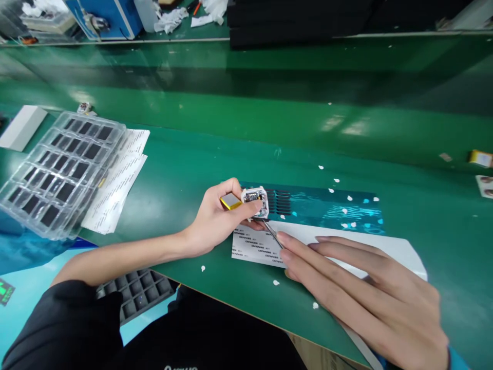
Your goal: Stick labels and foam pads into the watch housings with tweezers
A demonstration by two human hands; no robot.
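My left hand (215,218) pinches a small white device shell (256,200) with an exposed circuit board, and a small yellow-edged battery (230,201) hangs beside it at my fingers. My right hand (362,288) holds thin metal tweezers (272,234), whose tip reaches up to the underside of the shell. Under both hands lies a white label sheet (254,247) with rows of small printed labels. Behind it is a teal backing sheet (323,208) with dark slots and white bits on it.
A clear plastic blister tray (57,172) of dark square parts sits at the left on printed paper sheets (115,187). A black compartment tray (138,290) lies below the table edge near my lap. White paper scraps dot the green mat (269,128). Boxes stand at the far back.
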